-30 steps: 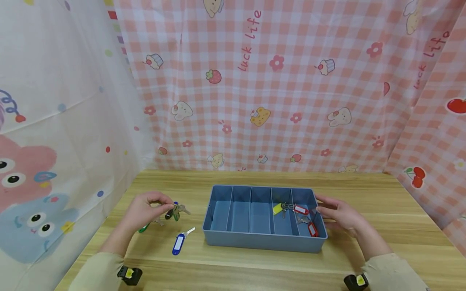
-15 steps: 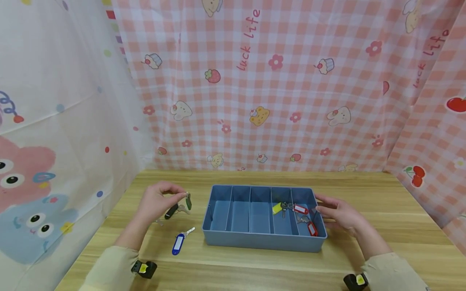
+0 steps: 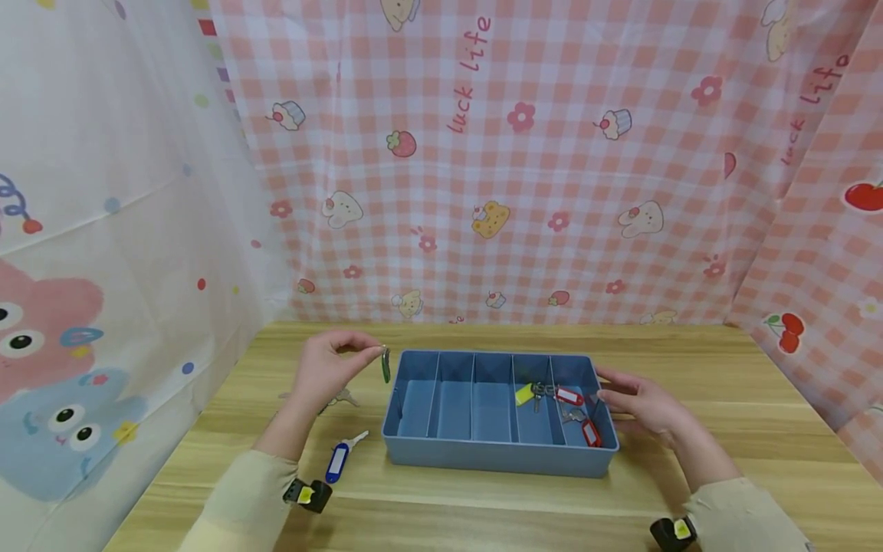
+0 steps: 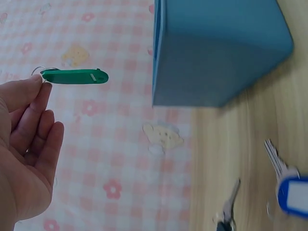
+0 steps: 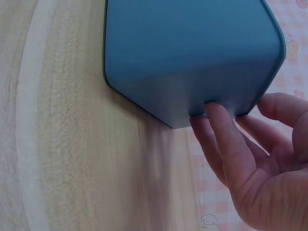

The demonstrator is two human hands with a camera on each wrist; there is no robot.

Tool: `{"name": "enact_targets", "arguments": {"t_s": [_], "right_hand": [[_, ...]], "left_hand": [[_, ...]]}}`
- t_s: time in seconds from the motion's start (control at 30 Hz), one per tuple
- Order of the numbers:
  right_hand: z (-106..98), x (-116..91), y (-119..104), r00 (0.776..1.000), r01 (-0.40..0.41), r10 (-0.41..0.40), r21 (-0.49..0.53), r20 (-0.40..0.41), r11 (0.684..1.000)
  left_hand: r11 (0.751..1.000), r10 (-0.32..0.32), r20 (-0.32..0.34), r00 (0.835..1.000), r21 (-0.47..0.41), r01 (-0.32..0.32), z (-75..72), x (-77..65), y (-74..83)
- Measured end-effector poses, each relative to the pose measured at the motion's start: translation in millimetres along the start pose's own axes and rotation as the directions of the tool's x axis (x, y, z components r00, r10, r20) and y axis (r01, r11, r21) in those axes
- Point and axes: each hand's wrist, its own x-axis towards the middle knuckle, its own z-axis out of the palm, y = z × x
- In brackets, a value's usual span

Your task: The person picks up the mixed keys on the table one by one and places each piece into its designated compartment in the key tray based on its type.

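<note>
1. Pinching a green tag (image 3: 385, 366) at its ring end between thumb and forefinger, the left hand (image 3: 324, 372) was raised over the tabletop (image 3: 497, 506), in its left half.
2. The green tag hung just beside the left rear corner of a blue-grey box (image 3: 497, 458), apart from it.
3. The right hand (image 3: 648, 408) had its fingers spread, fingertips touching the box's right end.
4. The box, divided into five compartments, stood near the middle of the tabletop.
5. A yellow tag (image 3: 525, 394) lay in the fourth compartment from the left; two red tags (image 3: 591, 434) lay in the rightmost.
6. A blue tag (image 3: 337, 462) with a key (image 3: 359, 438) lay on the tabletop, left of the box's front left corner.
7. Another key (image 3: 345, 396) lay beside the left wrist.
8. A checked cloth (image 3: 497, 169) hung along the tabletop's back edge.
</note>
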Motion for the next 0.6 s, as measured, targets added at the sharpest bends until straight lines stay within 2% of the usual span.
{"name": "enact_targets", "arguments": {"t_s": [0.23,0.43,0.6], "right_hand": [[0.4,0.4,-0.4,1.000,-0.010,0.010,-0.012,-0.013,1.000],[0.2,0.7,0.2,1.000,-0.017,0.017,-0.024,-0.016,1.000],[-0.4,1.1,0.8,1.000,-0.017,0.016,-0.021,-0.014,1.000]], "left_hand": [[0.999,0.040,0.004,0.999,-0.032,-0.040,20.2,2.4,9.2],[0.996,0.011,0.027,1.000,-0.093,-0.009,39.5,1.7,16.3],[0.996,0.007,0.052,0.999,-0.093,-0.002,54.4,1.4,24.2]]}}
